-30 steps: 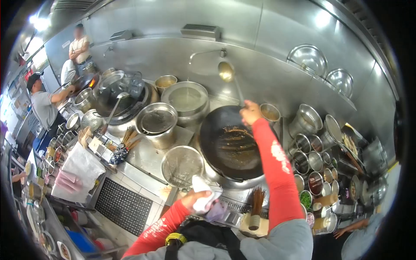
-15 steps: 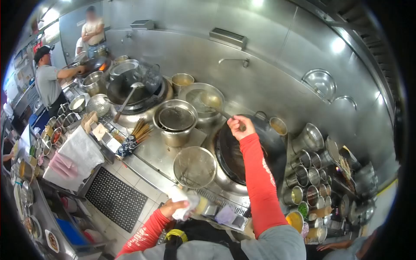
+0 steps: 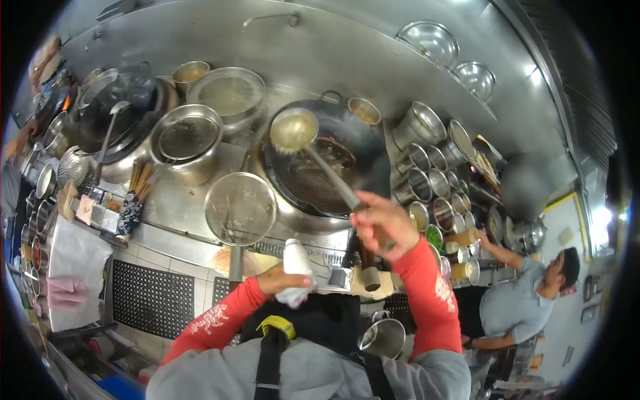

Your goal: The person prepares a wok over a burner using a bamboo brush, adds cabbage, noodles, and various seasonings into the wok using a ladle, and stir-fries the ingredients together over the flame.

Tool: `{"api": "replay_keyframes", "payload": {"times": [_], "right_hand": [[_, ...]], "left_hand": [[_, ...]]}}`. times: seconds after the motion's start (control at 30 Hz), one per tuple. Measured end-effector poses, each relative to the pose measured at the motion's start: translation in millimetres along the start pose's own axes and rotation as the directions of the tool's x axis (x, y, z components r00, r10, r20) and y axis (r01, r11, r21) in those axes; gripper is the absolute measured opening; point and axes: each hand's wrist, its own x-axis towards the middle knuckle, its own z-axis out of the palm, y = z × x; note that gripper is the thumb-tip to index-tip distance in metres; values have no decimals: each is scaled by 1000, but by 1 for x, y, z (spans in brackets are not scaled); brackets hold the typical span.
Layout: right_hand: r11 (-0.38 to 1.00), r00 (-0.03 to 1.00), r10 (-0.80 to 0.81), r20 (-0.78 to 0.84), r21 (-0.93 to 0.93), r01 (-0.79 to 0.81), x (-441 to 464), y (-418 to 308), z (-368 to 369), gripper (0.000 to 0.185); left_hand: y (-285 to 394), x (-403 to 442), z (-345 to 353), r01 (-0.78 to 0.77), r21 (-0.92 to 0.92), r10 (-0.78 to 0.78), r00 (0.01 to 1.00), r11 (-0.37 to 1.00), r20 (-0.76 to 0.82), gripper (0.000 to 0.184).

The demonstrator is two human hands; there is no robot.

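The right hand [image 3: 387,223] is closed around the handle of a ladle [image 3: 294,131], whose bowl is over the far left part of a large dark wok [image 3: 368,150]. The wok sits on the range in front of the person, with brownish residue inside. The left hand [image 3: 283,279] grasps a bunched white cloth [image 3: 295,260], held upright just in front of the black apron [image 3: 303,320].

A round mesh strainer [image 3: 240,208] lies to the left of the wok, its handle pointing toward the person. Beyond it is a metal pot [image 3: 190,170] with a strainer in its mouth, and behind that pot is a wide pan [image 3: 227,93] of cloudy liquid. Near the right hand is what appears to be a bamboo brush [image 3: 371,279], partly hidden. Metal containers [image 3: 413,157] crowd the counter right of the wok. Farther right, a co-worker [image 3: 523,293] reaches toward a tan bottle [image 3: 465,237]; whether the fingers grip it is unclear.
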Motion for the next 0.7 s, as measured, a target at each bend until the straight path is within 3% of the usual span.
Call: {"api": "replay_keyframes", "payload": {"times": [0.07, 0.2, 0.23, 0.3, 0.4, 0.47, 0.53, 0.6, 0.7], "right_hand": [[978, 996, 79, -40, -190, -85, -26, 18, -23, 61], [915, 983, 27, -179, -392, -96, -61, 20, -72, 58], [779, 980, -125, -157, -627, -1, -58, 13, -87, 58], [328, 919, -392, 29, -929, 170, -37, 8, -119, 58], [107, 815, -551, 179, -954, 282, 39, -20, -128, 59], [-23, 728, -636, 258, -949, 315, 95, -36, -96, 59], [389, 811, -559, 173, -809, 440, 181, -33, -81, 61], [498, 822, -554, 131, -739, 453, 247, -30, -35, 56], [662, 927, -360, 105, -671, 333, 288, -18, 41, 42]], "left_hand": [[-9, 19, 7, 12, -31, -9, 997, 999, 74, 33], [-5, 32, 14, 30, -44, -24, 992, 999, 124, 34], [-7, 32, 13, 9, -52, -4, 996, 999, 88, 34], [-12, 29, 11, -36, -57, 36, 999, 998, -1, 33], [-3, 7, 14, -113, -7, 111, 984, 994, -138, 33], [-3, -9, 20, -128, -37, 112, 954, 991, -279, 32], [-9, -24, 22, -144, -49, 117, 925, 988, -362, 33], [-10, -42, 30, -202, 7, 184, 875, 979, -447, 33], [-25, -68, 35, -308, 23, 269, 791, 951, -550, 36]]}}
